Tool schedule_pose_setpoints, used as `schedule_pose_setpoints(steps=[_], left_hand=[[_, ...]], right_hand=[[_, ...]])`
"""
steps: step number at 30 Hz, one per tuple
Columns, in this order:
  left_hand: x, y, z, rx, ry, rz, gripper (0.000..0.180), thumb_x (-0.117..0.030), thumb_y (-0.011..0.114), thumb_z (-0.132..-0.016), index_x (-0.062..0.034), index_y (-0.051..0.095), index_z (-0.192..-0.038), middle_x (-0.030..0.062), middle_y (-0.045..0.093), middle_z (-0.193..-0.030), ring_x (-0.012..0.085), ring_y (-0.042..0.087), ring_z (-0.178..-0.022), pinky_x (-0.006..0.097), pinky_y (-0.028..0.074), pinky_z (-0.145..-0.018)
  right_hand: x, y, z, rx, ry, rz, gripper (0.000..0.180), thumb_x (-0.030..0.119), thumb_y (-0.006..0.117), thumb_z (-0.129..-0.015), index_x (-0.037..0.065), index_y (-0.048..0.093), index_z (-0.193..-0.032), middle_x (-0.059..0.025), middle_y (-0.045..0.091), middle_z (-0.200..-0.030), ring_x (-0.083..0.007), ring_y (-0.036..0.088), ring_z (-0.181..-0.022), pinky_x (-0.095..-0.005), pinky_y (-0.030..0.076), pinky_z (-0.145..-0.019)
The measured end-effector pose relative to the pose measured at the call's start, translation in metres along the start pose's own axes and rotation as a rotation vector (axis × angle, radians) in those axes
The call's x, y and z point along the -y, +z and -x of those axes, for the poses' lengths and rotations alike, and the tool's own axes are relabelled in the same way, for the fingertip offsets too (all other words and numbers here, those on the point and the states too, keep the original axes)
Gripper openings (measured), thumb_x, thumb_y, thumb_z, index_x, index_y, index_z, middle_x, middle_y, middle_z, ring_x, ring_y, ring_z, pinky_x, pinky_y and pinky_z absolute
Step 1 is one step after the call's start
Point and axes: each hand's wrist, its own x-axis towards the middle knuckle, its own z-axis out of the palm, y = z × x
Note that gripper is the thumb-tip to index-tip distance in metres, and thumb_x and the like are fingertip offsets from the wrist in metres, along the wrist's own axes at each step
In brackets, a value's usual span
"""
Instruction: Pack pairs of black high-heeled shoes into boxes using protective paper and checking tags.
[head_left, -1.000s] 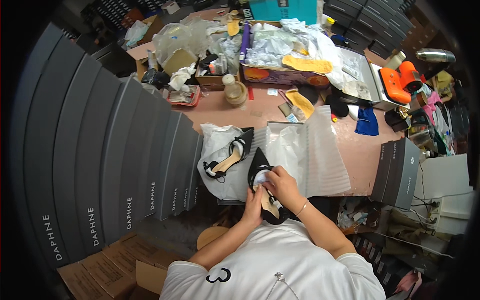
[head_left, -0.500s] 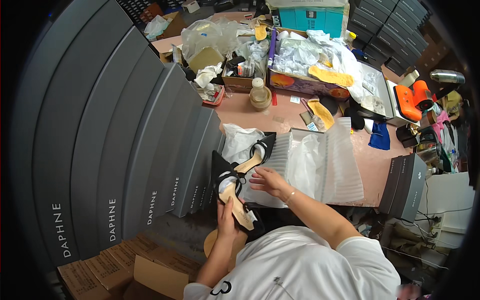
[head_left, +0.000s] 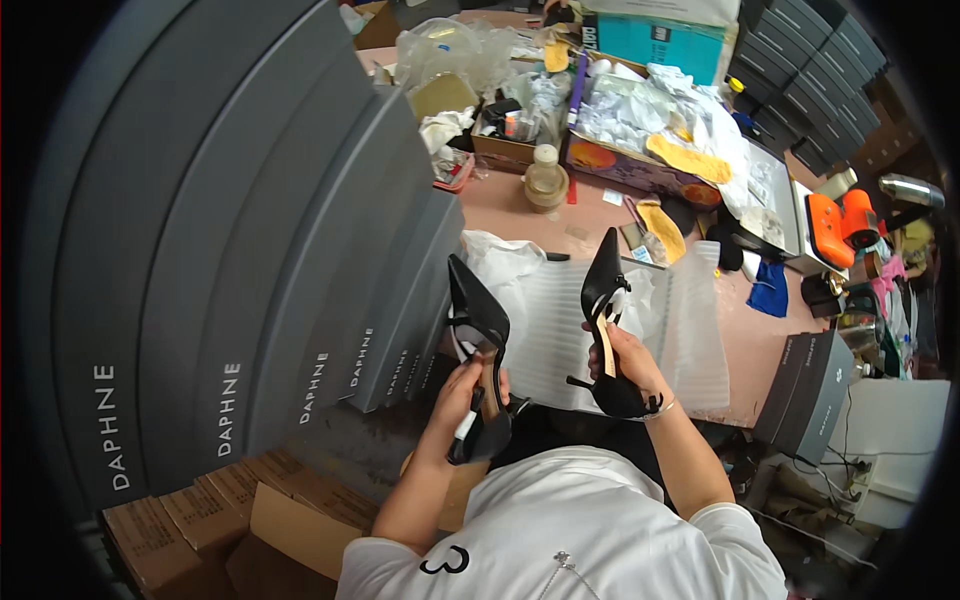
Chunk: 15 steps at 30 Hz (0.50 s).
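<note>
My left hand (head_left: 458, 398) is closed round a black pointed high-heeled shoe (head_left: 482, 308), holding it in front of the stacked boxes with its toe pointing away from me. A matching black shoe (head_left: 603, 268) is in my right hand (head_left: 636, 362), whose fingers wrap its middle. This one is also held toe outward, tilted on its side so its pale insole shows. Both shoes are raised above a ribbed foam sheet (head_left: 545, 315) and white tissue paper (head_left: 500, 258) on the table. The box underneath is mostly hidden.
Tall stacks of dark grey shoeboxes (head_left: 290, 220) rise at my left, above brown cartons (head_left: 165, 535). Across the pink table (head_left: 500, 205) stand a glue bottle (head_left: 545, 180), a printed carton of crumpled paper (head_left: 620, 165) and yellow insoles (head_left: 690, 158). Orange equipment (head_left: 828, 230) sits at right.
My right hand, open and empty before, has taken up the second shoe from the tissue and moved it right. My left hand has turned its shoe, whose insole was facing up.
</note>
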Motion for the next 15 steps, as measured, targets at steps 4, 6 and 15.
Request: schedule_pose_setpoints(steps=[4, 6, 15], left_hand=[[0.030, 0.063, -0.028, 0.233, -0.262, 0.506, 0.053, -0.039, 0.040, -0.100, -0.0003, 0.038, -0.137, 0.0047, 0.049, -0.072, 0.0114, 0.044, -0.057, 0.024, 0.039, -0.052], [0.049, 0.075, -0.036, 0.342, -0.309, 0.444, 0.055, -0.035, 0.044, -0.099, -0.0018, 0.032, -0.140, 0.0011, 0.046, -0.074, 0.0085, 0.041, -0.059, 0.020, 0.037, -0.050], [0.050, 0.112, -0.043, 0.257, -0.452, 0.074, 0.025, -0.032, 0.049, -0.096, -0.0076, 0.048, -0.089, 0.0016, 0.050, -0.074, 0.0073, 0.044, -0.055, 0.019, 0.038, -0.046]], right_hand=[[-0.003, -0.003, 0.045, 0.020, 0.105, -0.186, 0.044, 0.037, 0.045, -0.098, 0.003, 0.051, -0.124, 0.0009, 0.051, -0.073, -0.0081, 0.047, -0.058, -0.0225, 0.041, -0.052], [-0.008, -0.006, 0.059, 0.086, 0.073, -0.309, 0.041, 0.039, 0.047, -0.098, 0.004, 0.054, -0.120, 0.0028, 0.050, -0.075, -0.0057, 0.046, -0.059, -0.0209, 0.041, -0.052], [-0.030, -0.044, 0.084, 0.044, 0.048, -0.286, 0.028, 0.039, 0.047, -0.098, 0.012, 0.051, -0.107, 0.0005, 0.058, -0.081, -0.0081, 0.054, -0.058, -0.0214, 0.046, -0.050]])
